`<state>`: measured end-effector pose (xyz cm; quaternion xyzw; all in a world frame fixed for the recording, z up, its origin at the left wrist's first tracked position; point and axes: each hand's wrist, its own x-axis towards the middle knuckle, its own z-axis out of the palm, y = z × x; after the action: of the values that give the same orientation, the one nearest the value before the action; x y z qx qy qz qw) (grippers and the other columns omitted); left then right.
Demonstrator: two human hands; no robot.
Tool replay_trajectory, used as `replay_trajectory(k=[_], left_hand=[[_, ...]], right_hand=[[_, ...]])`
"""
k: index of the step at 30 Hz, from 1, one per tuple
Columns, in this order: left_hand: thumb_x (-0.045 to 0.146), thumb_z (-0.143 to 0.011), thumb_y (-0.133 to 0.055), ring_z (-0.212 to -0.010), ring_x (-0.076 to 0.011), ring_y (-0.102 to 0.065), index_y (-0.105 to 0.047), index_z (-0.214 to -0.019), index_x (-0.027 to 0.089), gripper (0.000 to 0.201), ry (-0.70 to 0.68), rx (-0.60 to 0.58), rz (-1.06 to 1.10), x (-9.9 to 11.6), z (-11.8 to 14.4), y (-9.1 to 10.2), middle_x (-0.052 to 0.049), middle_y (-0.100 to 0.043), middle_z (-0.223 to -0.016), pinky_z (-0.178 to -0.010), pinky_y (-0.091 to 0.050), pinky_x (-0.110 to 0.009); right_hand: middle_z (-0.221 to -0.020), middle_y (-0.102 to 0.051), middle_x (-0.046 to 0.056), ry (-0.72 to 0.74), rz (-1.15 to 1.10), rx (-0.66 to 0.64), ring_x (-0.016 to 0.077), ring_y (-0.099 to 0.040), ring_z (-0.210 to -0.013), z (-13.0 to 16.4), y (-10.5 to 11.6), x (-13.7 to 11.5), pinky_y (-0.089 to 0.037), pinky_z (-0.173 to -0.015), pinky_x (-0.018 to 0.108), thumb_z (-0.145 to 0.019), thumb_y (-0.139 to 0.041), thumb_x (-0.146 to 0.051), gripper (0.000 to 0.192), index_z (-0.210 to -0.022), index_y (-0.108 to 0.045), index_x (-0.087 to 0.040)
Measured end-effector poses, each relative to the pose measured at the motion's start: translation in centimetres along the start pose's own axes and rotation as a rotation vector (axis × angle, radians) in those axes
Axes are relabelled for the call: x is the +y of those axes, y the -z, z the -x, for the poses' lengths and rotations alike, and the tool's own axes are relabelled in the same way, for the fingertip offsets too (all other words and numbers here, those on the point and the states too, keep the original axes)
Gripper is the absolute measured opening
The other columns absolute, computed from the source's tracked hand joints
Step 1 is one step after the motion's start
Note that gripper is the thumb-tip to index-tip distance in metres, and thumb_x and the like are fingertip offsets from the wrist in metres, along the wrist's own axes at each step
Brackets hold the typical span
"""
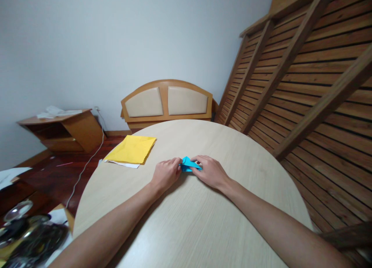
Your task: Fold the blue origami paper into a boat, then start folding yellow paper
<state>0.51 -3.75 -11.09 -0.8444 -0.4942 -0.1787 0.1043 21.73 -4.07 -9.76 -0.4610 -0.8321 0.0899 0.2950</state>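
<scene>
Between my two hands is a small piece of folded blue paper [188, 164], with pointed flaps and creases showing. My left hand [166, 172] pinches its left end, fingers closed together. On the other side my right hand [211, 172] grips the right part between thumb and fingers. The paper is just over the round pale wood table [180, 229]; whether it touches the top I cannot tell. My fingers hide both of its ends. To the left lies a stack of yellow paper [132, 148] with a white sheet [126, 164] sticking out beneath it.
A wooden headboard [165, 84] with cream panels stands behind the table. Wooden slats [290, 90] lean along the right. At the left are a low cabinet [84, 130] with papers on top, a white cable [87, 164] on the floor, and cluttered items [37, 237] near the table edge.
</scene>
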Motion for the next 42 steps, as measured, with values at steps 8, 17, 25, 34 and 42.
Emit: replay_trajectory(k=[8,17,25,34,42], left_hand=[[0.015,-0.086,-0.059,-0.085,-0.0228,-0.071,-0.056,-0.105,0.021,0.02,0.099,0.107,0.158,0.2,0.0,-0.1,-0.006,-0.073,-0.101,-0.067,-0.053,-0.029],[0.012,-0.083,-0.057,-0.089,-0.018,-0.066,-0.055,-0.116,0.021,0.034,0.099,0.242,0.607,0.6,-0.2,-0.6,-0.005,-0.067,-0.106,-0.077,-0.06,-0.032],[0.011,-0.081,-0.054,-0.089,-0.0167,-0.063,-0.056,-0.11,0.018,0.029,0.135,0.269,0.83,1.4,-0.4,-0.2,-0.007,-0.064,-0.106,-0.07,-0.062,-0.029],[0.01,-0.075,-0.054,-0.092,-0.0184,-0.062,-0.045,-0.084,0.02,0.016,0.202,0.317,0.962,2.0,-0.6,0.2,-0.009,-0.065,-0.112,-0.058,-0.057,-0.023],[0.011,-0.074,-0.052,-0.099,-0.0208,-0.064,-0.039,-0.084,0.021,0.019,0.218,0.291,1.088,2.4,-0.6,0.3,-0.011,-0.063,-0.118,-0.057,-0.055,-0.023]], right_hand=[[-0.107,-0.069,0.005,0.052,-0.103,0.174,0.022,-0.063,-0.099,-0.1,-0.1,-1.0,-0.05,-0.084,0.035,-0.087,-0.065,-0.026,0.029,-0.115,-0.06,-0.022],[-0.125,-0.06,0.009,0.172,-0.17,0.281,0.0242,-0.056,-0.119,-0.1,-0.5,-2.0,-0.048,-0.102,0.042,-0.085,-0.068,-0.024,0.044,-0.125,-0.052,-0.023],[-0.135,-0.051,0.011,0.232,-0.196,0.35,0.0263,-0.048,-0.129,-0.1,-1.3,-2.0,-0.051,-0.102,0.048,-0.086,-0.065,-0.02,0.06,-0.139,-0.038,-0.026],[-0.103,-0.052,0.007,0.202,-0.218,0.467,0.0228,-0.059,-0.095,-0.2,-2.0,-2.2,-0.059,-0.079,0.042,-0.082,-0.067,-0.017,0.034,-0.107,-0.046,-0.024],[-0.098,-0.061,0.005,0.077,-0.273,0.297,0.0217,-0.062,-0.091,-0.2,-2.6,-1.7,-0.056,-0.083,0.043,-0.078,-0.065,-0.015,0.032,-0.103,-0.047,-0.023]])
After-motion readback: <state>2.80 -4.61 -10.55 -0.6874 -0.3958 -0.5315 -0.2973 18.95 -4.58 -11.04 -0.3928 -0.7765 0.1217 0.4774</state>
